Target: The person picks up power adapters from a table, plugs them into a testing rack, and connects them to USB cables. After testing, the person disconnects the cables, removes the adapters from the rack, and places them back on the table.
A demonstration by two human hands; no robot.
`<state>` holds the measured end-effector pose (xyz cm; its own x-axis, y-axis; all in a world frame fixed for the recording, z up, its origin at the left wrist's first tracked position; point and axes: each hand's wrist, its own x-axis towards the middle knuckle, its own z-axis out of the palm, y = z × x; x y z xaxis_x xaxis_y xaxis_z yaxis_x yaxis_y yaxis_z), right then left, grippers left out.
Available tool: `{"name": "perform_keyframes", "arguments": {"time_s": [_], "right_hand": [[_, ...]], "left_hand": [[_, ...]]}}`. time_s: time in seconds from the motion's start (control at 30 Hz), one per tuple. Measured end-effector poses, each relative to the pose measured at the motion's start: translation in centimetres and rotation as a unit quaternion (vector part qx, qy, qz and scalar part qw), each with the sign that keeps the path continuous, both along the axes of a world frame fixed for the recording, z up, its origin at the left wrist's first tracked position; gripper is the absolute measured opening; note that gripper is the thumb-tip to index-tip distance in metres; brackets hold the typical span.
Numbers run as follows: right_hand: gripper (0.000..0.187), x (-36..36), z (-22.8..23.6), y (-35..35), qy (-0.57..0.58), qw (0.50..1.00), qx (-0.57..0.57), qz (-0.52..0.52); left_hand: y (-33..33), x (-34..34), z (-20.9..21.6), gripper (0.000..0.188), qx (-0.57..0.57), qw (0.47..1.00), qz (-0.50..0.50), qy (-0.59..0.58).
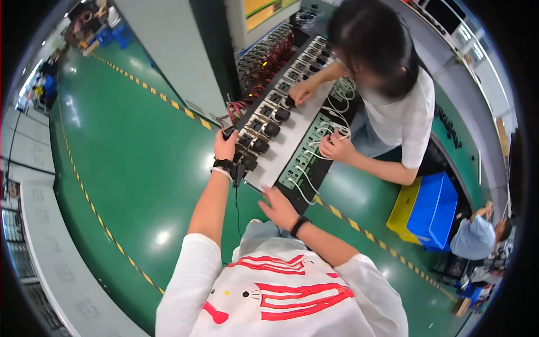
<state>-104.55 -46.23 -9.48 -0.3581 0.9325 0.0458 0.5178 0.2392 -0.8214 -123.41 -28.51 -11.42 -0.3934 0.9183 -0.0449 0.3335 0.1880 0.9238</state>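
My left hand (225, 148) is closed on a black plug-in adapter (229, 132) at the near left end of a long row of sockets (257, 124). Several black adapters (271, 130) sit plugged in along that row. My right hand (281, 207) is open, its fingers spread, just off the near end of the white bench top (265, 174), holding nothing. Right of the bench top runs a green strip of ports (297, 159) with white cables (306, 188) plugged in. A black corded piece (238, 175) hangs by my left wrist.
Across the bench a co-worker (393, 112) has one hand (303, 91) at an adapter and the other (337, 147) on white cables. Red wiring (275, 59) fills the rack behind the sockets. Blue and yellow bins (432, 210) stand at right. Striped tape (359, 227) marks the green floor.
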Motion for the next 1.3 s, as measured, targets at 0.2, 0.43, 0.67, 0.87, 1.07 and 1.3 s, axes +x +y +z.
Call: {"name": "perform_keyframes", "arguments": {"time_s": [0.2,0.43,0.67,0.87,1.07,1.3], "right_hand": [[0.043,9.7,-4.4,-6.3,0.474,0.699,-0.517,-0.137],[0.035,9.5,-7.1,-2.4,0.758,0.479,-0.329,-0.297],[0.011,15.4,-7.7,-2.6,0.803,0.359,-0.057,-0.473],[0.023,18.4,-2.5,-6.3,0.715,0.504,-0.016,-0.484],[0.026,9.4,0.6,-5.2,0.378,0.816,-0.178,-0.399],[0.03,-2.6,-4.1,4.6,0.087,0.971,-0.116,-0.19]], "left_hand": [[1.4,1.8,-0.9,0.04,-0.004,0.994,-0.062,0.087],[2.7,-0.2,-3.1,0.05,-0.041,0.97,-0.225,0.086],[1.6,-1.1,-2.3,0.052,-0.048,0.963,-0.26,0.054],[2.8,-3.6,-3.5,0.054,0.032,0.943,-0.315,0.101],[-0.3,-3.0,-1.6,0.028,0.056,0.975,-0.198,0.083],[-6.6,-1.4,-1.0,0.039,0.029,0.953,-0.259,0.157]]}}
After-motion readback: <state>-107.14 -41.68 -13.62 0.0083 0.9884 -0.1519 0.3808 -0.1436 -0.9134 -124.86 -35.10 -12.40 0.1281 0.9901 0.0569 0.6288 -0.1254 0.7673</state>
